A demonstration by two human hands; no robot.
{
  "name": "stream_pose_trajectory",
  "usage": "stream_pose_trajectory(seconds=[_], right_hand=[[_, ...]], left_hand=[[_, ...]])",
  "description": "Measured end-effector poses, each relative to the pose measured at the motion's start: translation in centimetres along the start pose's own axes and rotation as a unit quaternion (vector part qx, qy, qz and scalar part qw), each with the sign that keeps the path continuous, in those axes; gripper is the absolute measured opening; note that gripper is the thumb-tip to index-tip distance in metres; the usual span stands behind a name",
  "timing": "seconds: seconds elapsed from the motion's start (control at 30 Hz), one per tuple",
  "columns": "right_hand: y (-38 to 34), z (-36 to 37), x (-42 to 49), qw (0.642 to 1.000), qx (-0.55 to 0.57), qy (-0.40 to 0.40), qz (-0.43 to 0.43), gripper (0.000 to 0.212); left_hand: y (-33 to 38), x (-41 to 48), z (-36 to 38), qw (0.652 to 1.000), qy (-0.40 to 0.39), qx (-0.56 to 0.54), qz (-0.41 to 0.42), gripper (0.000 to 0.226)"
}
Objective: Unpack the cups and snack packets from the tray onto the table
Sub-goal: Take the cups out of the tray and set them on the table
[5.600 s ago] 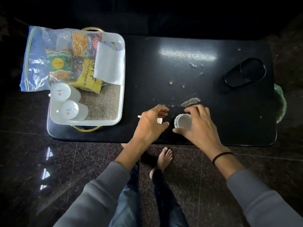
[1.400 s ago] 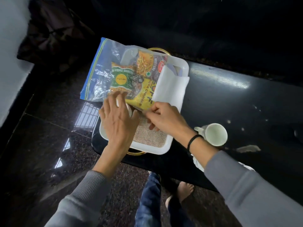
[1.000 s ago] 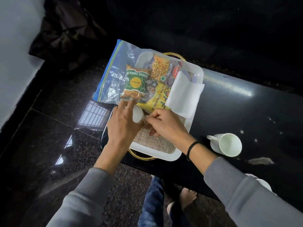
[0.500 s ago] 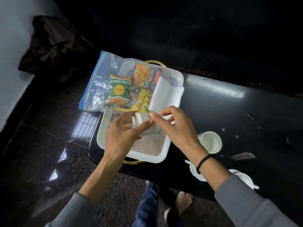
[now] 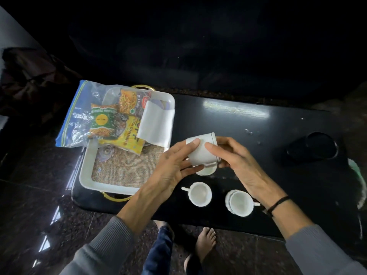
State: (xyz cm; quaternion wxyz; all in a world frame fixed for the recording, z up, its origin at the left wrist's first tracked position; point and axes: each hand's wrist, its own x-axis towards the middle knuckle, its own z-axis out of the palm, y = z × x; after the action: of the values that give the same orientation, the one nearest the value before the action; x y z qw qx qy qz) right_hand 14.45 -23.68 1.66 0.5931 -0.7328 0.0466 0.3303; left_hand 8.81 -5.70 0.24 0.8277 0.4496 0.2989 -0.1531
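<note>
Both hands hold a white cup (image 5: 202, 150) tilted on its side above the black table (image 5: 228, 124), just right of the tray. My left hand (image 5: 174, 165) grips its base end and my right hand (image 5: 236, 161) grips its rim end. A second white piece (image 5: 206, 170) shows under it, partly hidden. Two white cups (image 5: 199, 194) (image 5: 240, 203) stand upright on the table near its front edge. The white tray (image 5: 87, 171) with a burlap liner sits at the table's left end. Snack packets (image 5: 117, 124) lie at its far side inside a clear zip bag (image 5: 75, 120).
A folded white napkin (image 5: 156, 124) leans on the tray's right wall. A small clear object (image 5: 105, 153) lies on the burlap. A dark round object (image 5: 315, 147) sits at the table's right end. My bare foot (image 5: 204, 241) and dark floor lie below the front edge.
The cup has been lifted out of the tray and carried right, over the table. The view has swung right, showing the two standing cups.
</note>
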Motion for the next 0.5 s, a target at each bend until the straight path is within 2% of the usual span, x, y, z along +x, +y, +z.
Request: stream_pose_trajectory(seconds=[0.1,0.17,0.23,0.33,0.4,0.5], right_hand=[[1.1,-2.3,-0.9,0.999,-0.027,0.046,-0.01,0.054],[1.7,-3.7,-1.5,0.992,-0.093,0.085,-0.03,0.06],[2.2,-5.0,-2.0,0.974,-0.177,0.131,-0.046,0.062],[3.0,-6.7,-2.3,0.949,-0.239,0.197,-0.052,0.062],[3.6,-7.6,-2.3,0.934,-0.272,0.227,-0.046,0.062],[4.6,-8.4,-2.1,0.908,-0.338,0.244,-0.035,0.065]], left_hand=[[-1.6,0.5,2.2,0.999,-0.011,0.037,-0.014,0.038],[-2.5,0.9,3.4,0.997,-0.001,0.07,-0.023,0.034],[-3.0,1.3,4.1,0.994,0.027,0.103,-0.023,0.029],[-3.2,2.0,4.2,0.986,0.079,0.144,0.005,0.02],[-3.4,2.4,3.7,0.97,0.12,0.205,0.05,0.017],[-3.9,2.6,2.7,0.927,0.155,0.321,0.117,0.014]])
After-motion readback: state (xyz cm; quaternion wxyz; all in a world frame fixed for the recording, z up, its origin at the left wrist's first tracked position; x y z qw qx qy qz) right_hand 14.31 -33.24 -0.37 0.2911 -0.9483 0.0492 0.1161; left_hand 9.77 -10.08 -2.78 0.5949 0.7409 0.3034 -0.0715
